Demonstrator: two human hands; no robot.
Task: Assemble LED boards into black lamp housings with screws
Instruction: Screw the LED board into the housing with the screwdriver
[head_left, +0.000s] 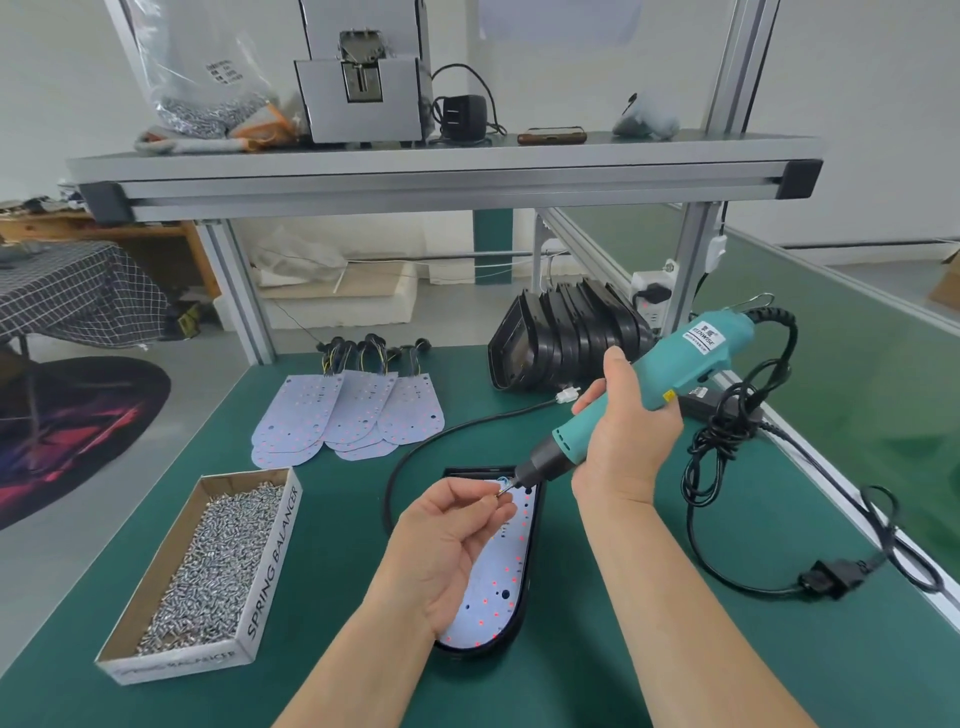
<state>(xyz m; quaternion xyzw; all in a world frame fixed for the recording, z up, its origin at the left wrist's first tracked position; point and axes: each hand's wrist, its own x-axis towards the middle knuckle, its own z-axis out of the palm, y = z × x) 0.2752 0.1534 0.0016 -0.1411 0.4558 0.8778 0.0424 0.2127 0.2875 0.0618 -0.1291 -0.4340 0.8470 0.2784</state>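
Teal electric screwdriver (670, 382) is gripped by the right hand (626, 441), tilted down so the left hand (441, 540) fingers (488, 512) can pinch a small silver screw (503, 491) onto its tip. The white LED board (501, 582) lies in the black lamp housing (470, 653) on the green table (649, 654) below, ready.

Two bare hands on two bare forearms, seen from the person's own head-worn camera.

The bare left hand (452, 545) and the bare right hand (626, 441) are uncovered from fingertips to wrist, with skin showing on fingers, thumbs and knuckles. The uncovered left forearm (358, 670) and the uncovered right forearm (675, 613) show plain skin along all of their visible length, down to the lower edge of the view, which cuts them off. Both forearms look broader toward that edge under the wide-angle lens. The fingernails are too small to judge.
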